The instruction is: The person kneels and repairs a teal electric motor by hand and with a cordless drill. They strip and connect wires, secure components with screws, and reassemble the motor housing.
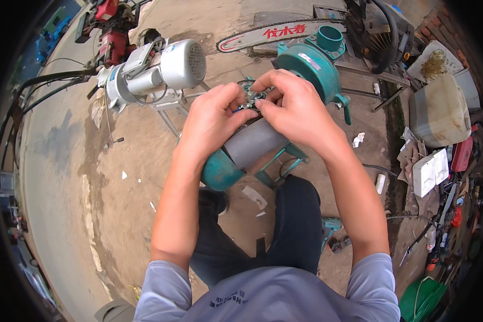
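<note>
1. The left hand (212,121) and the right hand (295,107) met at the upper centre of the view, over the end of a grey motor body (255,144) with teal end caps, which stood on a teal frame (282,161) on the concrete floor (64,161).
2. Both hands were closed narrowly, fingertips pinching a small metal part (250,99) at the motor's open end; what kind of part it was could not be told, since the fingers hid most of it.
3. The small part could have slipped from the fingertips, I judged, because the grip was only a pinch and both thumbs crowded the same spot. It would likely have fallen to the floor and been hard to find among the debris.
4. The motor body lay tilted on its frame; a hard push from the hands might have rolled or tipped it.
5. A teal pump housing (308,67) stood just beyond the right hand at 1 o'clock, and a chainsaw bar (279,33) lay at 12 o'clock; a slip forward could have knocked knuckles against them.
6. A silver electric motor (161,70) stood at 10 o'clock, apart from the left hand.
</note>
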### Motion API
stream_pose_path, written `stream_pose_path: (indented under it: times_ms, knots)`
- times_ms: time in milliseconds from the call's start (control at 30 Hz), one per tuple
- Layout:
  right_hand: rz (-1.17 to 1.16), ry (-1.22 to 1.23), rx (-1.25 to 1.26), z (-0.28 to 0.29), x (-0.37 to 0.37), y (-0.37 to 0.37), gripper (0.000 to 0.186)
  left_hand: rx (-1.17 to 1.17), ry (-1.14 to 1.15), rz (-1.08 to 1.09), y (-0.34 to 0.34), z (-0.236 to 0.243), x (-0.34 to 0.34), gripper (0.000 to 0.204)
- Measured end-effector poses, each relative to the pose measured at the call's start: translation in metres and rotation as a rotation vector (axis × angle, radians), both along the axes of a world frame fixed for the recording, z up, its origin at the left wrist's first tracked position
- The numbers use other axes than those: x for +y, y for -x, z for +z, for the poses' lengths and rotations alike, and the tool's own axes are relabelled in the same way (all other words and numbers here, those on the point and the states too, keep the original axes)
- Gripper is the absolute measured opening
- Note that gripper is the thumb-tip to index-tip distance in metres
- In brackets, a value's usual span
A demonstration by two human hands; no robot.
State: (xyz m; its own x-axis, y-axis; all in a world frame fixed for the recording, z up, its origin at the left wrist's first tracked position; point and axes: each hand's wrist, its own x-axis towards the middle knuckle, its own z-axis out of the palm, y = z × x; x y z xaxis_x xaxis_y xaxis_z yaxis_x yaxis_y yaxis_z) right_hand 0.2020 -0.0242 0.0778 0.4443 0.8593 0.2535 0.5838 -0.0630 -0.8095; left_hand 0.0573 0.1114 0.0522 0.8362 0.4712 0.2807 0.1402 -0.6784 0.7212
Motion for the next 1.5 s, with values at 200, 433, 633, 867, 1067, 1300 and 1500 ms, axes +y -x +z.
stream_pose_path:
  times_ms: [200, 433, 633, 867, 1067, 1300, 1500]
  knots:
    - [-0.242, -0.358, 0.260, -0.009, -0.073, -0.004, 0.017, -0.066, -0.147, -0.151, 0.004, -0.005, 0.012, 0.019]
    - [-0.805, -0.229, 0.754, -0.193, -0.267, 0.010, 0.009, -0.055, -0.172, -0.130, 0.008, -0.002, 0.007, 0.031]
    - [-1.532, 0.034, 0.868, -0.337, -0.416, 0.122, 0.006, -0.027, -0.223, -0.108, 0.011, 0.001, 0.005, 0.022]
    - [-1.201, 1.034, 0.293, -0.416, -0.454, 0.203, 0.092, -0.047, -0.266, -0.126, 0.000, 0.001, 0.004, 0.015]
    - [-1.258, 1.311, 0.490, -0.400, -0.405, 0.159, 0.111, 0.011, -0.344, -0.131, 0.007, 0.002, 0.005, 0.017]
    - [-1.424, 1.011, 0.356, -0.423, -0.421, 0.156, 0.093, -0.084, -0.293, -0.193, -0.007, 0.000, 0.005, 0.020]
    - [-1.366, 0.139, 0.603, -0.237, -0.417, 0.137, 0.030, -0.071, -0.370, -0.210, 0.012, -0.017, 0.017, 0.026]
